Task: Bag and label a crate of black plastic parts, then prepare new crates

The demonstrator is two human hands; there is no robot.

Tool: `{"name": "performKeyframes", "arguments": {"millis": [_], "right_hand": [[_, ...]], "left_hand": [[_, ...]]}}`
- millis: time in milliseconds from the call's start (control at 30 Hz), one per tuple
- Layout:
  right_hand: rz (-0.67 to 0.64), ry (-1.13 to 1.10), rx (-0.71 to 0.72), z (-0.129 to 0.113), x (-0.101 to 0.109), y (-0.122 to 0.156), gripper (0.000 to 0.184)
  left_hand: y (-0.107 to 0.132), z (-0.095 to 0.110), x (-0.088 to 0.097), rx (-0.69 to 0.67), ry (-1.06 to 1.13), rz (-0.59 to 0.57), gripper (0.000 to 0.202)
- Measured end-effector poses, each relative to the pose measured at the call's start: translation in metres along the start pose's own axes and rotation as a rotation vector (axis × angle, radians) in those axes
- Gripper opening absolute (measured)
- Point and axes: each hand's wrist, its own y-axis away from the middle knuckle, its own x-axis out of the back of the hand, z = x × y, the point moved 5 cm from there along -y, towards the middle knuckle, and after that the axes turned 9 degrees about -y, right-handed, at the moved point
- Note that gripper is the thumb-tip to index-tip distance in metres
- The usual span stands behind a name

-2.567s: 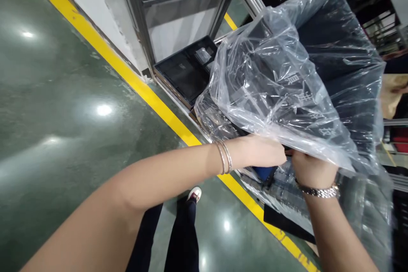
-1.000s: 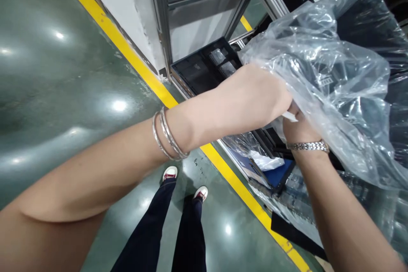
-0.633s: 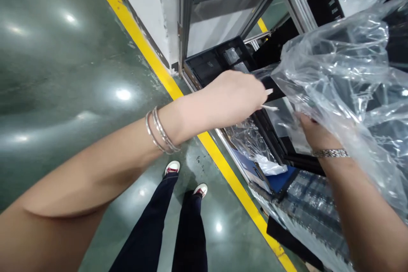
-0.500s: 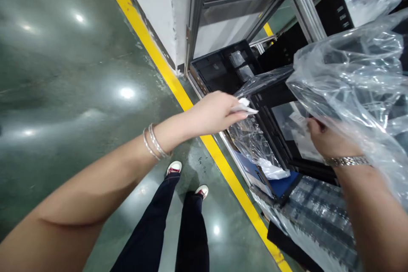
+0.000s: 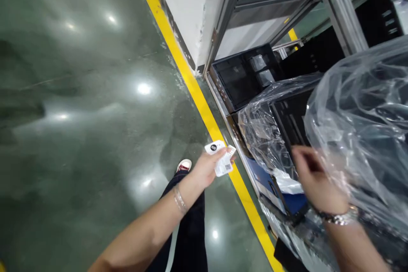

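Note:
My left hand (image 5: 207, 165) is closed on white printed tags (image 5: 219, 159), held over the yellow floor line. One tag shows a black round mark and a small square code; a second piece with dark print sticks out beside my fingers. My right hand (image 5: 314, 178), blurred, is at the front of a black box (image 5: 291, 114) in a clear plastic bag. Its fingers are bent and partly hidden, so whether they hold anything does not show. Loose clear plastic film (image 5: 360, 106) hangs over and beside this hand.
Another black box (image 5: 236, 80) with small clear packets lies farther back by a metal frame (image 5: 346, 21). A blue item (image 5: 295, 202) and plastic-wrapped goods are below. The yellow line (image 5: 191, 80) runs across the green floor (image 5: 95, 157).
My left hand has drawn back and down from the box with the tags, which now face up. My right hand has moved away from the white papers inside the box, which no longer show.

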Motion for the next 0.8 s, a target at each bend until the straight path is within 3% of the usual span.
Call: {"name": "performKeyframes", "arguments": {"millis": [133, 233, 367, 433, 600, 800], "right_hand": [[-0.282, -0.425, -0.029, -0.032, -0.078, 0.053, 0.023], [-0.284, -0.581, -0.192, -0.03, -0.104, 0.072, 0.027], [-0.211, -0.839, -0.479, -0.007, -0.11, 0.08, 0.034], [-0.252, -0.956, -0.547, 0.002, -0.114, 0.083, 0.035], [-0.368, -1.136, -0.586, 0.012, -0.128, 0.096, 0.032], [-0.386, -1.02, -0.465, 0.016, -0.118, 0.104, 0.031]], "left_hand": [[0.01, -0.022, -0.009, -0.01, 0.072, 0.007, 0.032], [0.019, -0.033, -0.017, -0.032, 0.104, 0.013, 0.03], [0.027, -0.047, -0.024, -0.079, 0.079, 0.013, 0.03], [0.029, -0.055, -0.024, -0.108, 0.059, 0.033, 0.029], [0.029, -0.073, -0.021, -0.184, 0.112, 0.024, 0.024], [0.029, -0.084, -0.022, -0.215, 0.097, 0.023, 0.027]]}}
